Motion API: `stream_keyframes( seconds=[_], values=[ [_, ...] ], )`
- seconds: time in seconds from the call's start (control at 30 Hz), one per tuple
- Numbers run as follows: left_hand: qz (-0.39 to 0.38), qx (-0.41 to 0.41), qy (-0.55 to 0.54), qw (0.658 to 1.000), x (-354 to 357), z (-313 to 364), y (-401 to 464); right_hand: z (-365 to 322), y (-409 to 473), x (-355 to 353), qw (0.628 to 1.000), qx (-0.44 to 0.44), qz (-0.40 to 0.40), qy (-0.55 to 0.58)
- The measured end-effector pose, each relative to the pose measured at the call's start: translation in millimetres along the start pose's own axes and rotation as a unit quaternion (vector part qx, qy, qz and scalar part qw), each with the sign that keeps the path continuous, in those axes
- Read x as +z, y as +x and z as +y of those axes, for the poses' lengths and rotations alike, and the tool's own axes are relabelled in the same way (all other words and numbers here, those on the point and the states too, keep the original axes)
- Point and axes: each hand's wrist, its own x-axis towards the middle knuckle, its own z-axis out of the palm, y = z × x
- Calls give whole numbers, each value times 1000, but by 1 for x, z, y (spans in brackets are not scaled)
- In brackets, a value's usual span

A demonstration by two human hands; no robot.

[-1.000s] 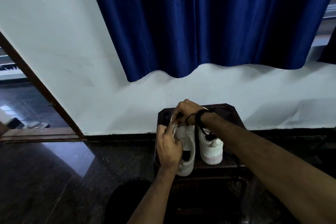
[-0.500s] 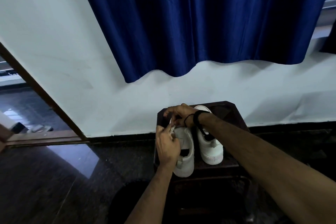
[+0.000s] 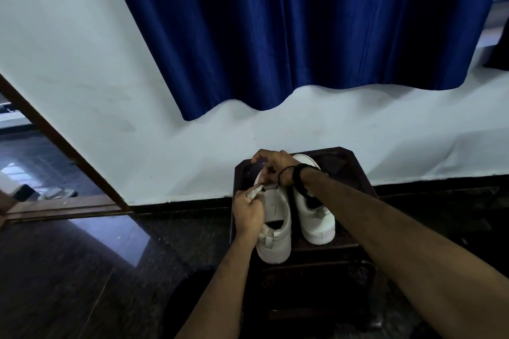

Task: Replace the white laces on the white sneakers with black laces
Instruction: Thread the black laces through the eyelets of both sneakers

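- Two white sneakers point(image 3: 275, 217) are stood on a dark desk point(image 3: 355, 173) at lower centre.
- A black lace point(image 3: 268, 187) is pinched by the right hand point(image 3: 275, 166); the eyelet flap is gripped by the left hand point(image 3: 248, 210).
- Threading is best done with the flap held taut and the tip fed straight.

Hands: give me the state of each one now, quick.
Left hand: closed, gripping the side of the left sneaker near its lace holes.
Right hand: closed, pinching a black lace over the same sneaker.
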Motion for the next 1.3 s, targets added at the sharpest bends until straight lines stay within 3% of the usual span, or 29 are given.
stream_keyframes(
  seconds=[0.1,0.23,0.33,0.4,0.53,0.63,0.83,0.93,1.0,1.13,1.3],
  values=[
    [7,-20,-42,999,2,-2,2,-6,0,3,999,7,48,-20],
    [0,-41,-74,996,3,-2,3,-9,-2,4,994,-12,39,-104],
    [0,-48,-92,995,3,-6,4,-18,-6,9,986,-13,146,-82],
    [2,-51,-96,994,3,-7,5,-28,-9,5,972,19,180,-150],
    [9,-44,-140,989,5,-7,7,-38,-17,15,915,108,80,-380],
    [7,-46,-181,982,6,-10,9,-38,-20,30,904,124,106,-396],
    [-3,-35,-152,988,4,-10,8,-42,-25,39,883,93,100,-450],
    [11,-25,-87,996,0,-4,2,-40,-29,37,890,77,119,-433],
    [29,-10,11,999,-2,-2,-1,-37,-34,24,894,55,126,-427],
    [65,11,127,990,0,8,-9,-47,-50,-16,914,-14,156,-374],
    [96,93,238,962,1,7,-13,-87,-67,-61,951,-61,262,-153]
  ],
)
